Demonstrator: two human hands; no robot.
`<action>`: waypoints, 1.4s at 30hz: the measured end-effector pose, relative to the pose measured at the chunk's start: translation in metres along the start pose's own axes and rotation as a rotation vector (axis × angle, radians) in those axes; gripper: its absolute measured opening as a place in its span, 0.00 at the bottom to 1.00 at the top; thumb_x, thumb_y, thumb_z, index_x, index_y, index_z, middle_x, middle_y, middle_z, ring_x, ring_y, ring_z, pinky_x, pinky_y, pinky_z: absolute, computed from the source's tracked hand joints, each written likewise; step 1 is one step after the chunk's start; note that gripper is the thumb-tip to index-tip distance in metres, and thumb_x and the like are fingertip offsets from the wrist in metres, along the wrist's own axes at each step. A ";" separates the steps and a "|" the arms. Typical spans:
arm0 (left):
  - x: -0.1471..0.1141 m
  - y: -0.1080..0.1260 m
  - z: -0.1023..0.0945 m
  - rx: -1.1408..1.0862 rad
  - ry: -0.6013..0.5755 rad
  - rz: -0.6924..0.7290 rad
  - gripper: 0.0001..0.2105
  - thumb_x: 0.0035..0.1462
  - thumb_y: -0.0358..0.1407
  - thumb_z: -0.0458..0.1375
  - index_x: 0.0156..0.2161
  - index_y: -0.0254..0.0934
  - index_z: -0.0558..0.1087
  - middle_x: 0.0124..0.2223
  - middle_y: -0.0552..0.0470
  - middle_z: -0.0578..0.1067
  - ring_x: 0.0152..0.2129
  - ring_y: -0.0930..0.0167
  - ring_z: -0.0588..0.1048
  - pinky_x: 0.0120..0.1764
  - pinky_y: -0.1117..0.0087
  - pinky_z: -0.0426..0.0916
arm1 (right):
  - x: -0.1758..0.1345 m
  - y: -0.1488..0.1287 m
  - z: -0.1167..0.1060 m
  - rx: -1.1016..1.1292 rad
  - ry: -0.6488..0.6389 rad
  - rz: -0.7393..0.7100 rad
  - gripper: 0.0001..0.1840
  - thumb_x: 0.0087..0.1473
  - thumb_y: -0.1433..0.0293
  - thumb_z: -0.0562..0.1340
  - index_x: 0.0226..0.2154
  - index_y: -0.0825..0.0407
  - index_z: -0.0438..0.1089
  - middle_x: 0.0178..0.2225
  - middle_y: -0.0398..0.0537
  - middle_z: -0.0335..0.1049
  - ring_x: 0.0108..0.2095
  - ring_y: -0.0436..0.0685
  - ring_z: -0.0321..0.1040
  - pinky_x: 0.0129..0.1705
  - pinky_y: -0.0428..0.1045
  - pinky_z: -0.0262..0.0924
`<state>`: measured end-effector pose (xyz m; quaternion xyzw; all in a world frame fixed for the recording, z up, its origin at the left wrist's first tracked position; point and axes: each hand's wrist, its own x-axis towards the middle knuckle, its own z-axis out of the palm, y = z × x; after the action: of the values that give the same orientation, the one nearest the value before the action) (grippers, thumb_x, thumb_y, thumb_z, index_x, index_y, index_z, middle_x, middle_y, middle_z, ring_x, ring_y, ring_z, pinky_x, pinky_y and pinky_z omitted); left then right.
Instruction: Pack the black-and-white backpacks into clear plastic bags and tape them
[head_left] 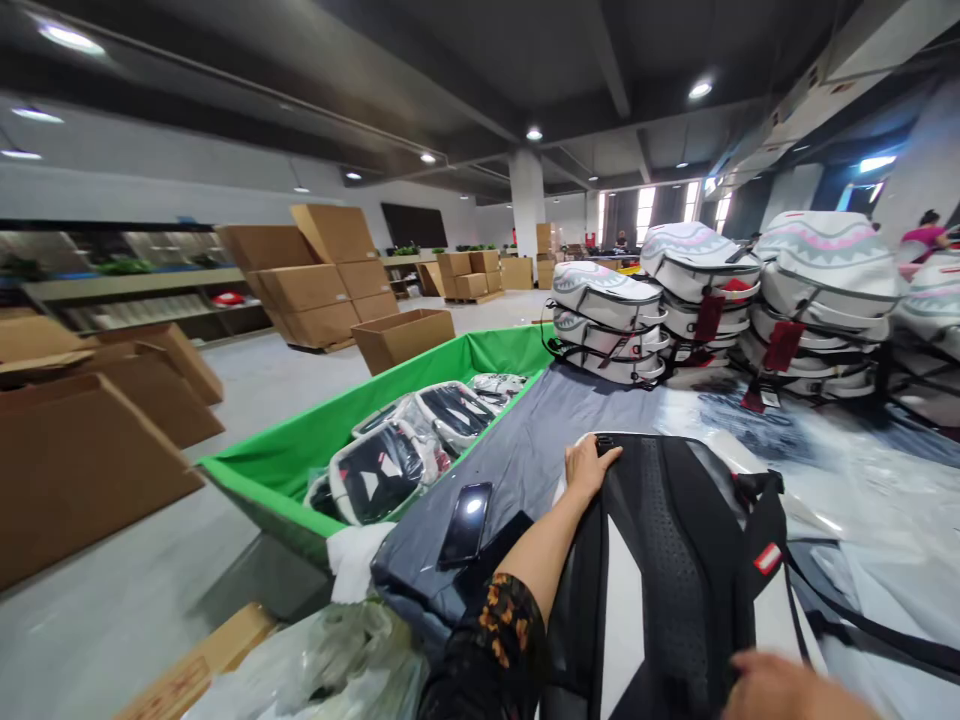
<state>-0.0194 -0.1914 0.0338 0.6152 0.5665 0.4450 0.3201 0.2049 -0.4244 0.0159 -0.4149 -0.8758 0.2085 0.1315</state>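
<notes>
A black and white backpack point(664, 560) lies back-side up on the table in front of me, its padded back panel and shoulder straps showing. My left hand point(589, 468) grips its upper left edge, with the thumb on top near a small black buckle. Low in the view, my right hand point(795, 690) is over the lower right part of the backpack, smeared by motion and cut off by the frame. What its fingers do is not clear. One shoulder strap point(766, 540), with a red and white label, runs along the backpack's right side.
Stacked white backpacks point(607, 320) stand along the table's far side. Clear plastic bags point(862, 480) lie to the right. A phone point(465, 525) rests on the grey table cover point(517, 440). Left of the table, a green bin point(285, 440) holds bagged backpacks. Cardboard boxes point(311, 290) stand beyond.
</notes>
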 end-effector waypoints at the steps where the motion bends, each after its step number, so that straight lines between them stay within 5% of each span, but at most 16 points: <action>1: -0.003 0.004 0.000 0.052 0.004 0.017 0.12 0.49 0.37 0.72 0.35 0.37 0.74 0.34 0.51 0.75 0.44 0.60 0.74 0.54 0.59 0.62 | -0.001 0.015 -0.028 -0.020 0.123 0.102 0.21 0.64 0.48 0.53 0.47 0.39 0.73 0.37 0.48 0.76 0.36 0.59 0.74 0.38 0.55 0.70; 2: -0.005 0.009 0.000 0.122 0.012 0.059 0.14 0.49 0.34 0.72 0.41 0.38 0.75 0.41 0.47 0.77 0.49 0.57 0.73 0.58 0.55 0.59 | 0.000 0.032 -0.056 -0.030 0.219 0.189 0.24 0.65 0.48 0.49 0.47 0.41 0.72 0.35 0.50 0.76 0.35 0.61 0.75 0.36 0.56 0.69; 4: -0.009 0.025 0.004 0.301 0.007 0.246 0.23 0.51 0.31 0.70 0.53 0.40 0.73 0.54 0.41 0.74 0.58 0.54 0.66 0.63 0.50 0.52 | 0.008 0.068 -0.101 -0.071 0.575 0.589 0.26 0.57 0.43 0.53 0.37 0.44 0.72 0.28 0.52 0.75 0.29 0.64 0.74 0.30 0.56 0.66; 7: -0.015 0.050 0.031 0.465 -0.241 0.641 0.22 0.57 0.33 0.66 0.57 0.43 0.72 0.60 0.42 0.72 0.61 0.55 0.63 0.64 0.51 0.52 | 0.034 0.107 -0.127 0.101 0.599 0.865 0.30 0.49 0.37 0.53 0.27 0.46 0.67 0.17 0.51 0.68 0.18 0.63 0.68 0.21 0.54 0.61; 9: -0.017 0.062 0.062 0.421 -0.524 0.745 0.17 0.59 0.35 0.64 0.54 0.44 0.75 0.57 0.44 0.75 0.58 0.57 0.67 0.59 0.55 0.59 | 0.053 0.112 -0.124 0.124 0.600 0.860 0.32 0.49 0.36 0.49 0.24 0.46 0.65 0.16 0.49 0.66 0.18 0.62 0.67 0.19 0.53 0.59; 11: -0.017 0.069 0.092 0.374 -0.684 0.738 0.18 0.58 0.33 0.63 0.54 0.45 0.74 0.56 0.46 0.76 0.54 0.57 0.69 0.54 0.56 0.63 | 0.066 0.104 -0.116 0.064 0.676 0.805 0.32 0.48 0.37 0.48 0.27 0.47 0.66 0.22 0.50 0.70 0.25 0.64 0.72 0.25 0.54 0.63; 13: -0.016 0.070 0.114 0.328 -0.705 0.714 0.24 0.55 0.30 0.63 0.58 0.48 0.72 0.58 0.48 0.75 0.55 0.57 0.69 0.54 0.56 0.63 | 0.069 0.085 -0.111 -0.014 0.775 0.733 0.30 0.46 0.39 0.51 0.32 0.47 0.67 0.28 0.50 0.74 0.32 0.64 0.74 0.31 0.54 0.66; 16: -0.016 0.062 0.128 0.266 -0.718 0.690 0.25 0.54 0.31 0.63 0.58 0.49 0.72 0.57 0.50 0.75 0.57 0.59 0.67 0.57 0.55 0.59 | 0.062 0.053 -0.106 -0.063 0.845 0.633 0.27 0.45 0.41 0.55 0.33 0.46 0.68 0.24 0.46 0.72 0.23 0.60 0.69 0.29 0.54 0.64; 19: -0.020 0.049 0.131 0.214 -0.689 0.638 0.18 0.58 0.35 0.63 0.54 0.46 0.75 0.54 0.49 0.77 0.56 0.62 0.68 0.57 0.59 0.58 | 0.053 0.028 -0.096 -0.080 0.908 0.567 0.26 0.46 0.42 0.57 0.34 0.45 0.68 0.21 0.42 0.70 0.16 0.56 0.63 0.26 0.53 0.62; 27: -0.022 0.041 0.130 0.142 -0.644 0.621 0.13 0.61 0.38 0.64 0.50 0.50 0.78 0.52 0.54 0.77 0.57 0.65 0.67 0.58 0.63 0.57 | 0.036 0.011 -0.065 -0.122 1.073 0.545 0.28 0.49 0.41 0.61 0.41 0.44 0.70 0.24 0.43 0.72 0.19 0.57 0.66 0.27 0.53 0.63; 31: -0.026 0.056 0.127 0.178 -0.690 0.555 0.19 0.55 0.41 0.68 0.53 0.48 0.77 0.53 0.50 0.77 0.57 0.61 0.68 0.59 0.61 0.59 | 0.037 0.024 -0.096 0.082 1.157 0.681 0.27 0.45 0.41 0.62 0.35 0.46 0.71 0.24 0.47 0.71 0.24 0.59 0.67 0.25 0.53 0.62; 34: -0.040 0.074 0.125 0.074 -0.709 0.522 0.27 0.48 0.42 0.72 0.56 0.48 0.76 0.52 0.50 0.78 0.54 0.59 0.72 0.58 0.59 0.62 | 0.042 0.037 -0.129 0.291 1.043 0.690 0.29 0.40 0.40 0.63 0.31 0.47 0.69 0.20 0.46 0.66 0.21 0.58 0.63 0.19 0.52 0.57; 39: -0.054 0.094 0.109 -0.084 -0.467 0.431 0.13 0.57 0.32 0.58 0.47 0.38 0.79 0.45 0.47 0.81 0.43 0.62 0.77 0.49 0.65 0.69 | 0.043 0.052 -0.159 0.288 0.838 0.632 0.31 0.33 0.38 0.65 0.27 0.46 0.69 0.16 0.41 0.61 0.16 0.53 0.54 0.17 0.50 0.49; 42: -0.057 0.093 0.083 -0.071 -0.490 0.349 0.17 0.56 0.25 0.53 0.46 0.37 0.79 0.45 0.46 0.81 0.45 0.62 0.77 0.52 0.64 0.68 | 0.040 0.064 -0.167 0.227 0.854 0.620 0.33 0.34 0.35 0.63 0.26 0.47 0.69 0.18 0.43 0.62 0.18 0.53 0.55 0.19 0.51 0.53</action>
<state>0.0969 -0.2530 0.0739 0.7808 0.3420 0.3512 0.3873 0.2905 -0.3142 0.1348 -0.6851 -0.5529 0.1437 0.4521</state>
